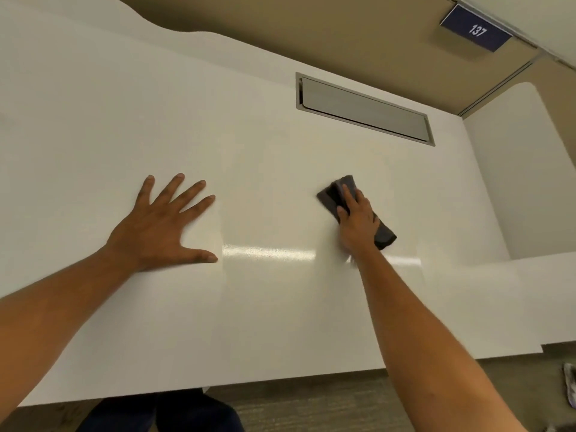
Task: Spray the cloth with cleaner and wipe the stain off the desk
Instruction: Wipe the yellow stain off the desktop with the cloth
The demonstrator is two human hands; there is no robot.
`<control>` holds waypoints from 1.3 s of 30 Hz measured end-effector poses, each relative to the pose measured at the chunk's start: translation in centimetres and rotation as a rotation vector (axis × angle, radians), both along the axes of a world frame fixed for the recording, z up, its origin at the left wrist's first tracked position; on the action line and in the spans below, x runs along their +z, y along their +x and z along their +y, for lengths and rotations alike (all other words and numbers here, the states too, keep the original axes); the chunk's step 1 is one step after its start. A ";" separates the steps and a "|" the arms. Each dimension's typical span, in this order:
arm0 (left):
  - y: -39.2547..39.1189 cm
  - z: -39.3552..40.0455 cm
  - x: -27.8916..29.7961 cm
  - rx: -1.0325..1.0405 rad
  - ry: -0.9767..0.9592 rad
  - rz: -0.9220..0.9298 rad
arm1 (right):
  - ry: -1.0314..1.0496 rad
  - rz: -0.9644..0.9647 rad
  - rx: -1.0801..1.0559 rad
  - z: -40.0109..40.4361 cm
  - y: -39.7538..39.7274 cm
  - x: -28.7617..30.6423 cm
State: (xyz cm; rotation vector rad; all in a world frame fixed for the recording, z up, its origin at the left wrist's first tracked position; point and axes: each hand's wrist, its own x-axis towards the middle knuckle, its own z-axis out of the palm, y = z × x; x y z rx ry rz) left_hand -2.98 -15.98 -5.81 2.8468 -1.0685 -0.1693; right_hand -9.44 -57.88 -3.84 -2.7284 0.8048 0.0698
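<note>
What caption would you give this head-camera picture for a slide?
Right hand presses a dark cloth onto the white desk while the left hand rests flat, fingers spread.

White desk point(265, 145) bears a grey cloth point(338, 190) and both hands.

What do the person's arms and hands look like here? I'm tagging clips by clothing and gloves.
Both forearms are bare as far as the frame shows: no sleeves in view. The left hand and right hand wear no gloves. No rings, watch or wristband show on either. Dark blue legwear shows at the bottom edge.
</note>
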 end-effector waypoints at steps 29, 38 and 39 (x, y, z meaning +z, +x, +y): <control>0.2 0.1 -0.4 -0.004 -0.049 0.010 | -0.151 -0.002 0.187 -4.1 6.6 -0.7; 0.2 0.2 -0.6 0.002 -0.065 0.019 | -0.036 0.046 0.586 8.9 3.3 0.0; 0.3 0.1 -0.7 -0.001 -0.067 0.010 | -0.014 0.048 0.600 9.8 1.4 0.2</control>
